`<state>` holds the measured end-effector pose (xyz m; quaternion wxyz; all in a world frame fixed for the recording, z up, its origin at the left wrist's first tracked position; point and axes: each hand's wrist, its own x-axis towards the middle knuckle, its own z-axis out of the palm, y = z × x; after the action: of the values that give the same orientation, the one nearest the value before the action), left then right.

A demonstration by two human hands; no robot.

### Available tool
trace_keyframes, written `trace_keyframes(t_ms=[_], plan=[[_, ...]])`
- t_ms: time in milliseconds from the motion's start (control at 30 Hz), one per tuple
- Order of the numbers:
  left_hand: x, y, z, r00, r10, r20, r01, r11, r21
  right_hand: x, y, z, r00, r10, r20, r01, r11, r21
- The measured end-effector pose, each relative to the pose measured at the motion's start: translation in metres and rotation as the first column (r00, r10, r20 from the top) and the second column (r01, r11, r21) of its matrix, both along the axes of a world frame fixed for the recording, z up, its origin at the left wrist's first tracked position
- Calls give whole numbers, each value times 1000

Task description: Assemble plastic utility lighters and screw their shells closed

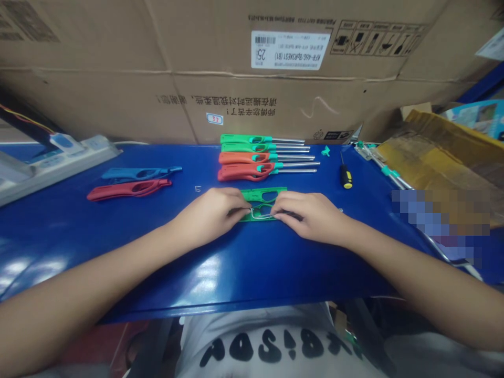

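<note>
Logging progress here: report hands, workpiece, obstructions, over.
Left hand, right hand at nearer green plastic handle shell. Thin white wire curves over it. Hands partly hide the shell.

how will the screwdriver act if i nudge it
The screwdriver may roll, since its handle looks rounded and the table shiny. It is probably stiff, as its shaft looks straight. It might pivot about the handle, which looks much thicker than the shaft.

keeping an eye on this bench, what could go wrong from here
The thin white wire between the left hand and right hand might snag or get pinched against the lower green casing half. The small metal pieces near the left hand could get knocked away and lost. The screwdriver lies loose and might roll if bumped.
</note>
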<state>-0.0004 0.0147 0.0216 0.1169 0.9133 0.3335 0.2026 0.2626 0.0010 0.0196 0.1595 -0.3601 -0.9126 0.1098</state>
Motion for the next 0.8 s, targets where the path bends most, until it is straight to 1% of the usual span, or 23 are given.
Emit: trace_keyframes(t_ms=[300,533,667,800], plan=[[0,0,1,1000,12,10,-12,1000,-7,1,0,0,1000,15,-2,-15,998,61],[1,-1,3,1000,14,0,-14,1000,-18,1,0,2,999,18,-30,-17,999,35],[2,-2,1,1000,25,-15,-25,999,-23,1,0,2,1000,11,-10,-11,1000,26],[2,-3,0,999,30,-30,-31,999,-24,2,1,1,999,20,-31,-20,1000,-5]])
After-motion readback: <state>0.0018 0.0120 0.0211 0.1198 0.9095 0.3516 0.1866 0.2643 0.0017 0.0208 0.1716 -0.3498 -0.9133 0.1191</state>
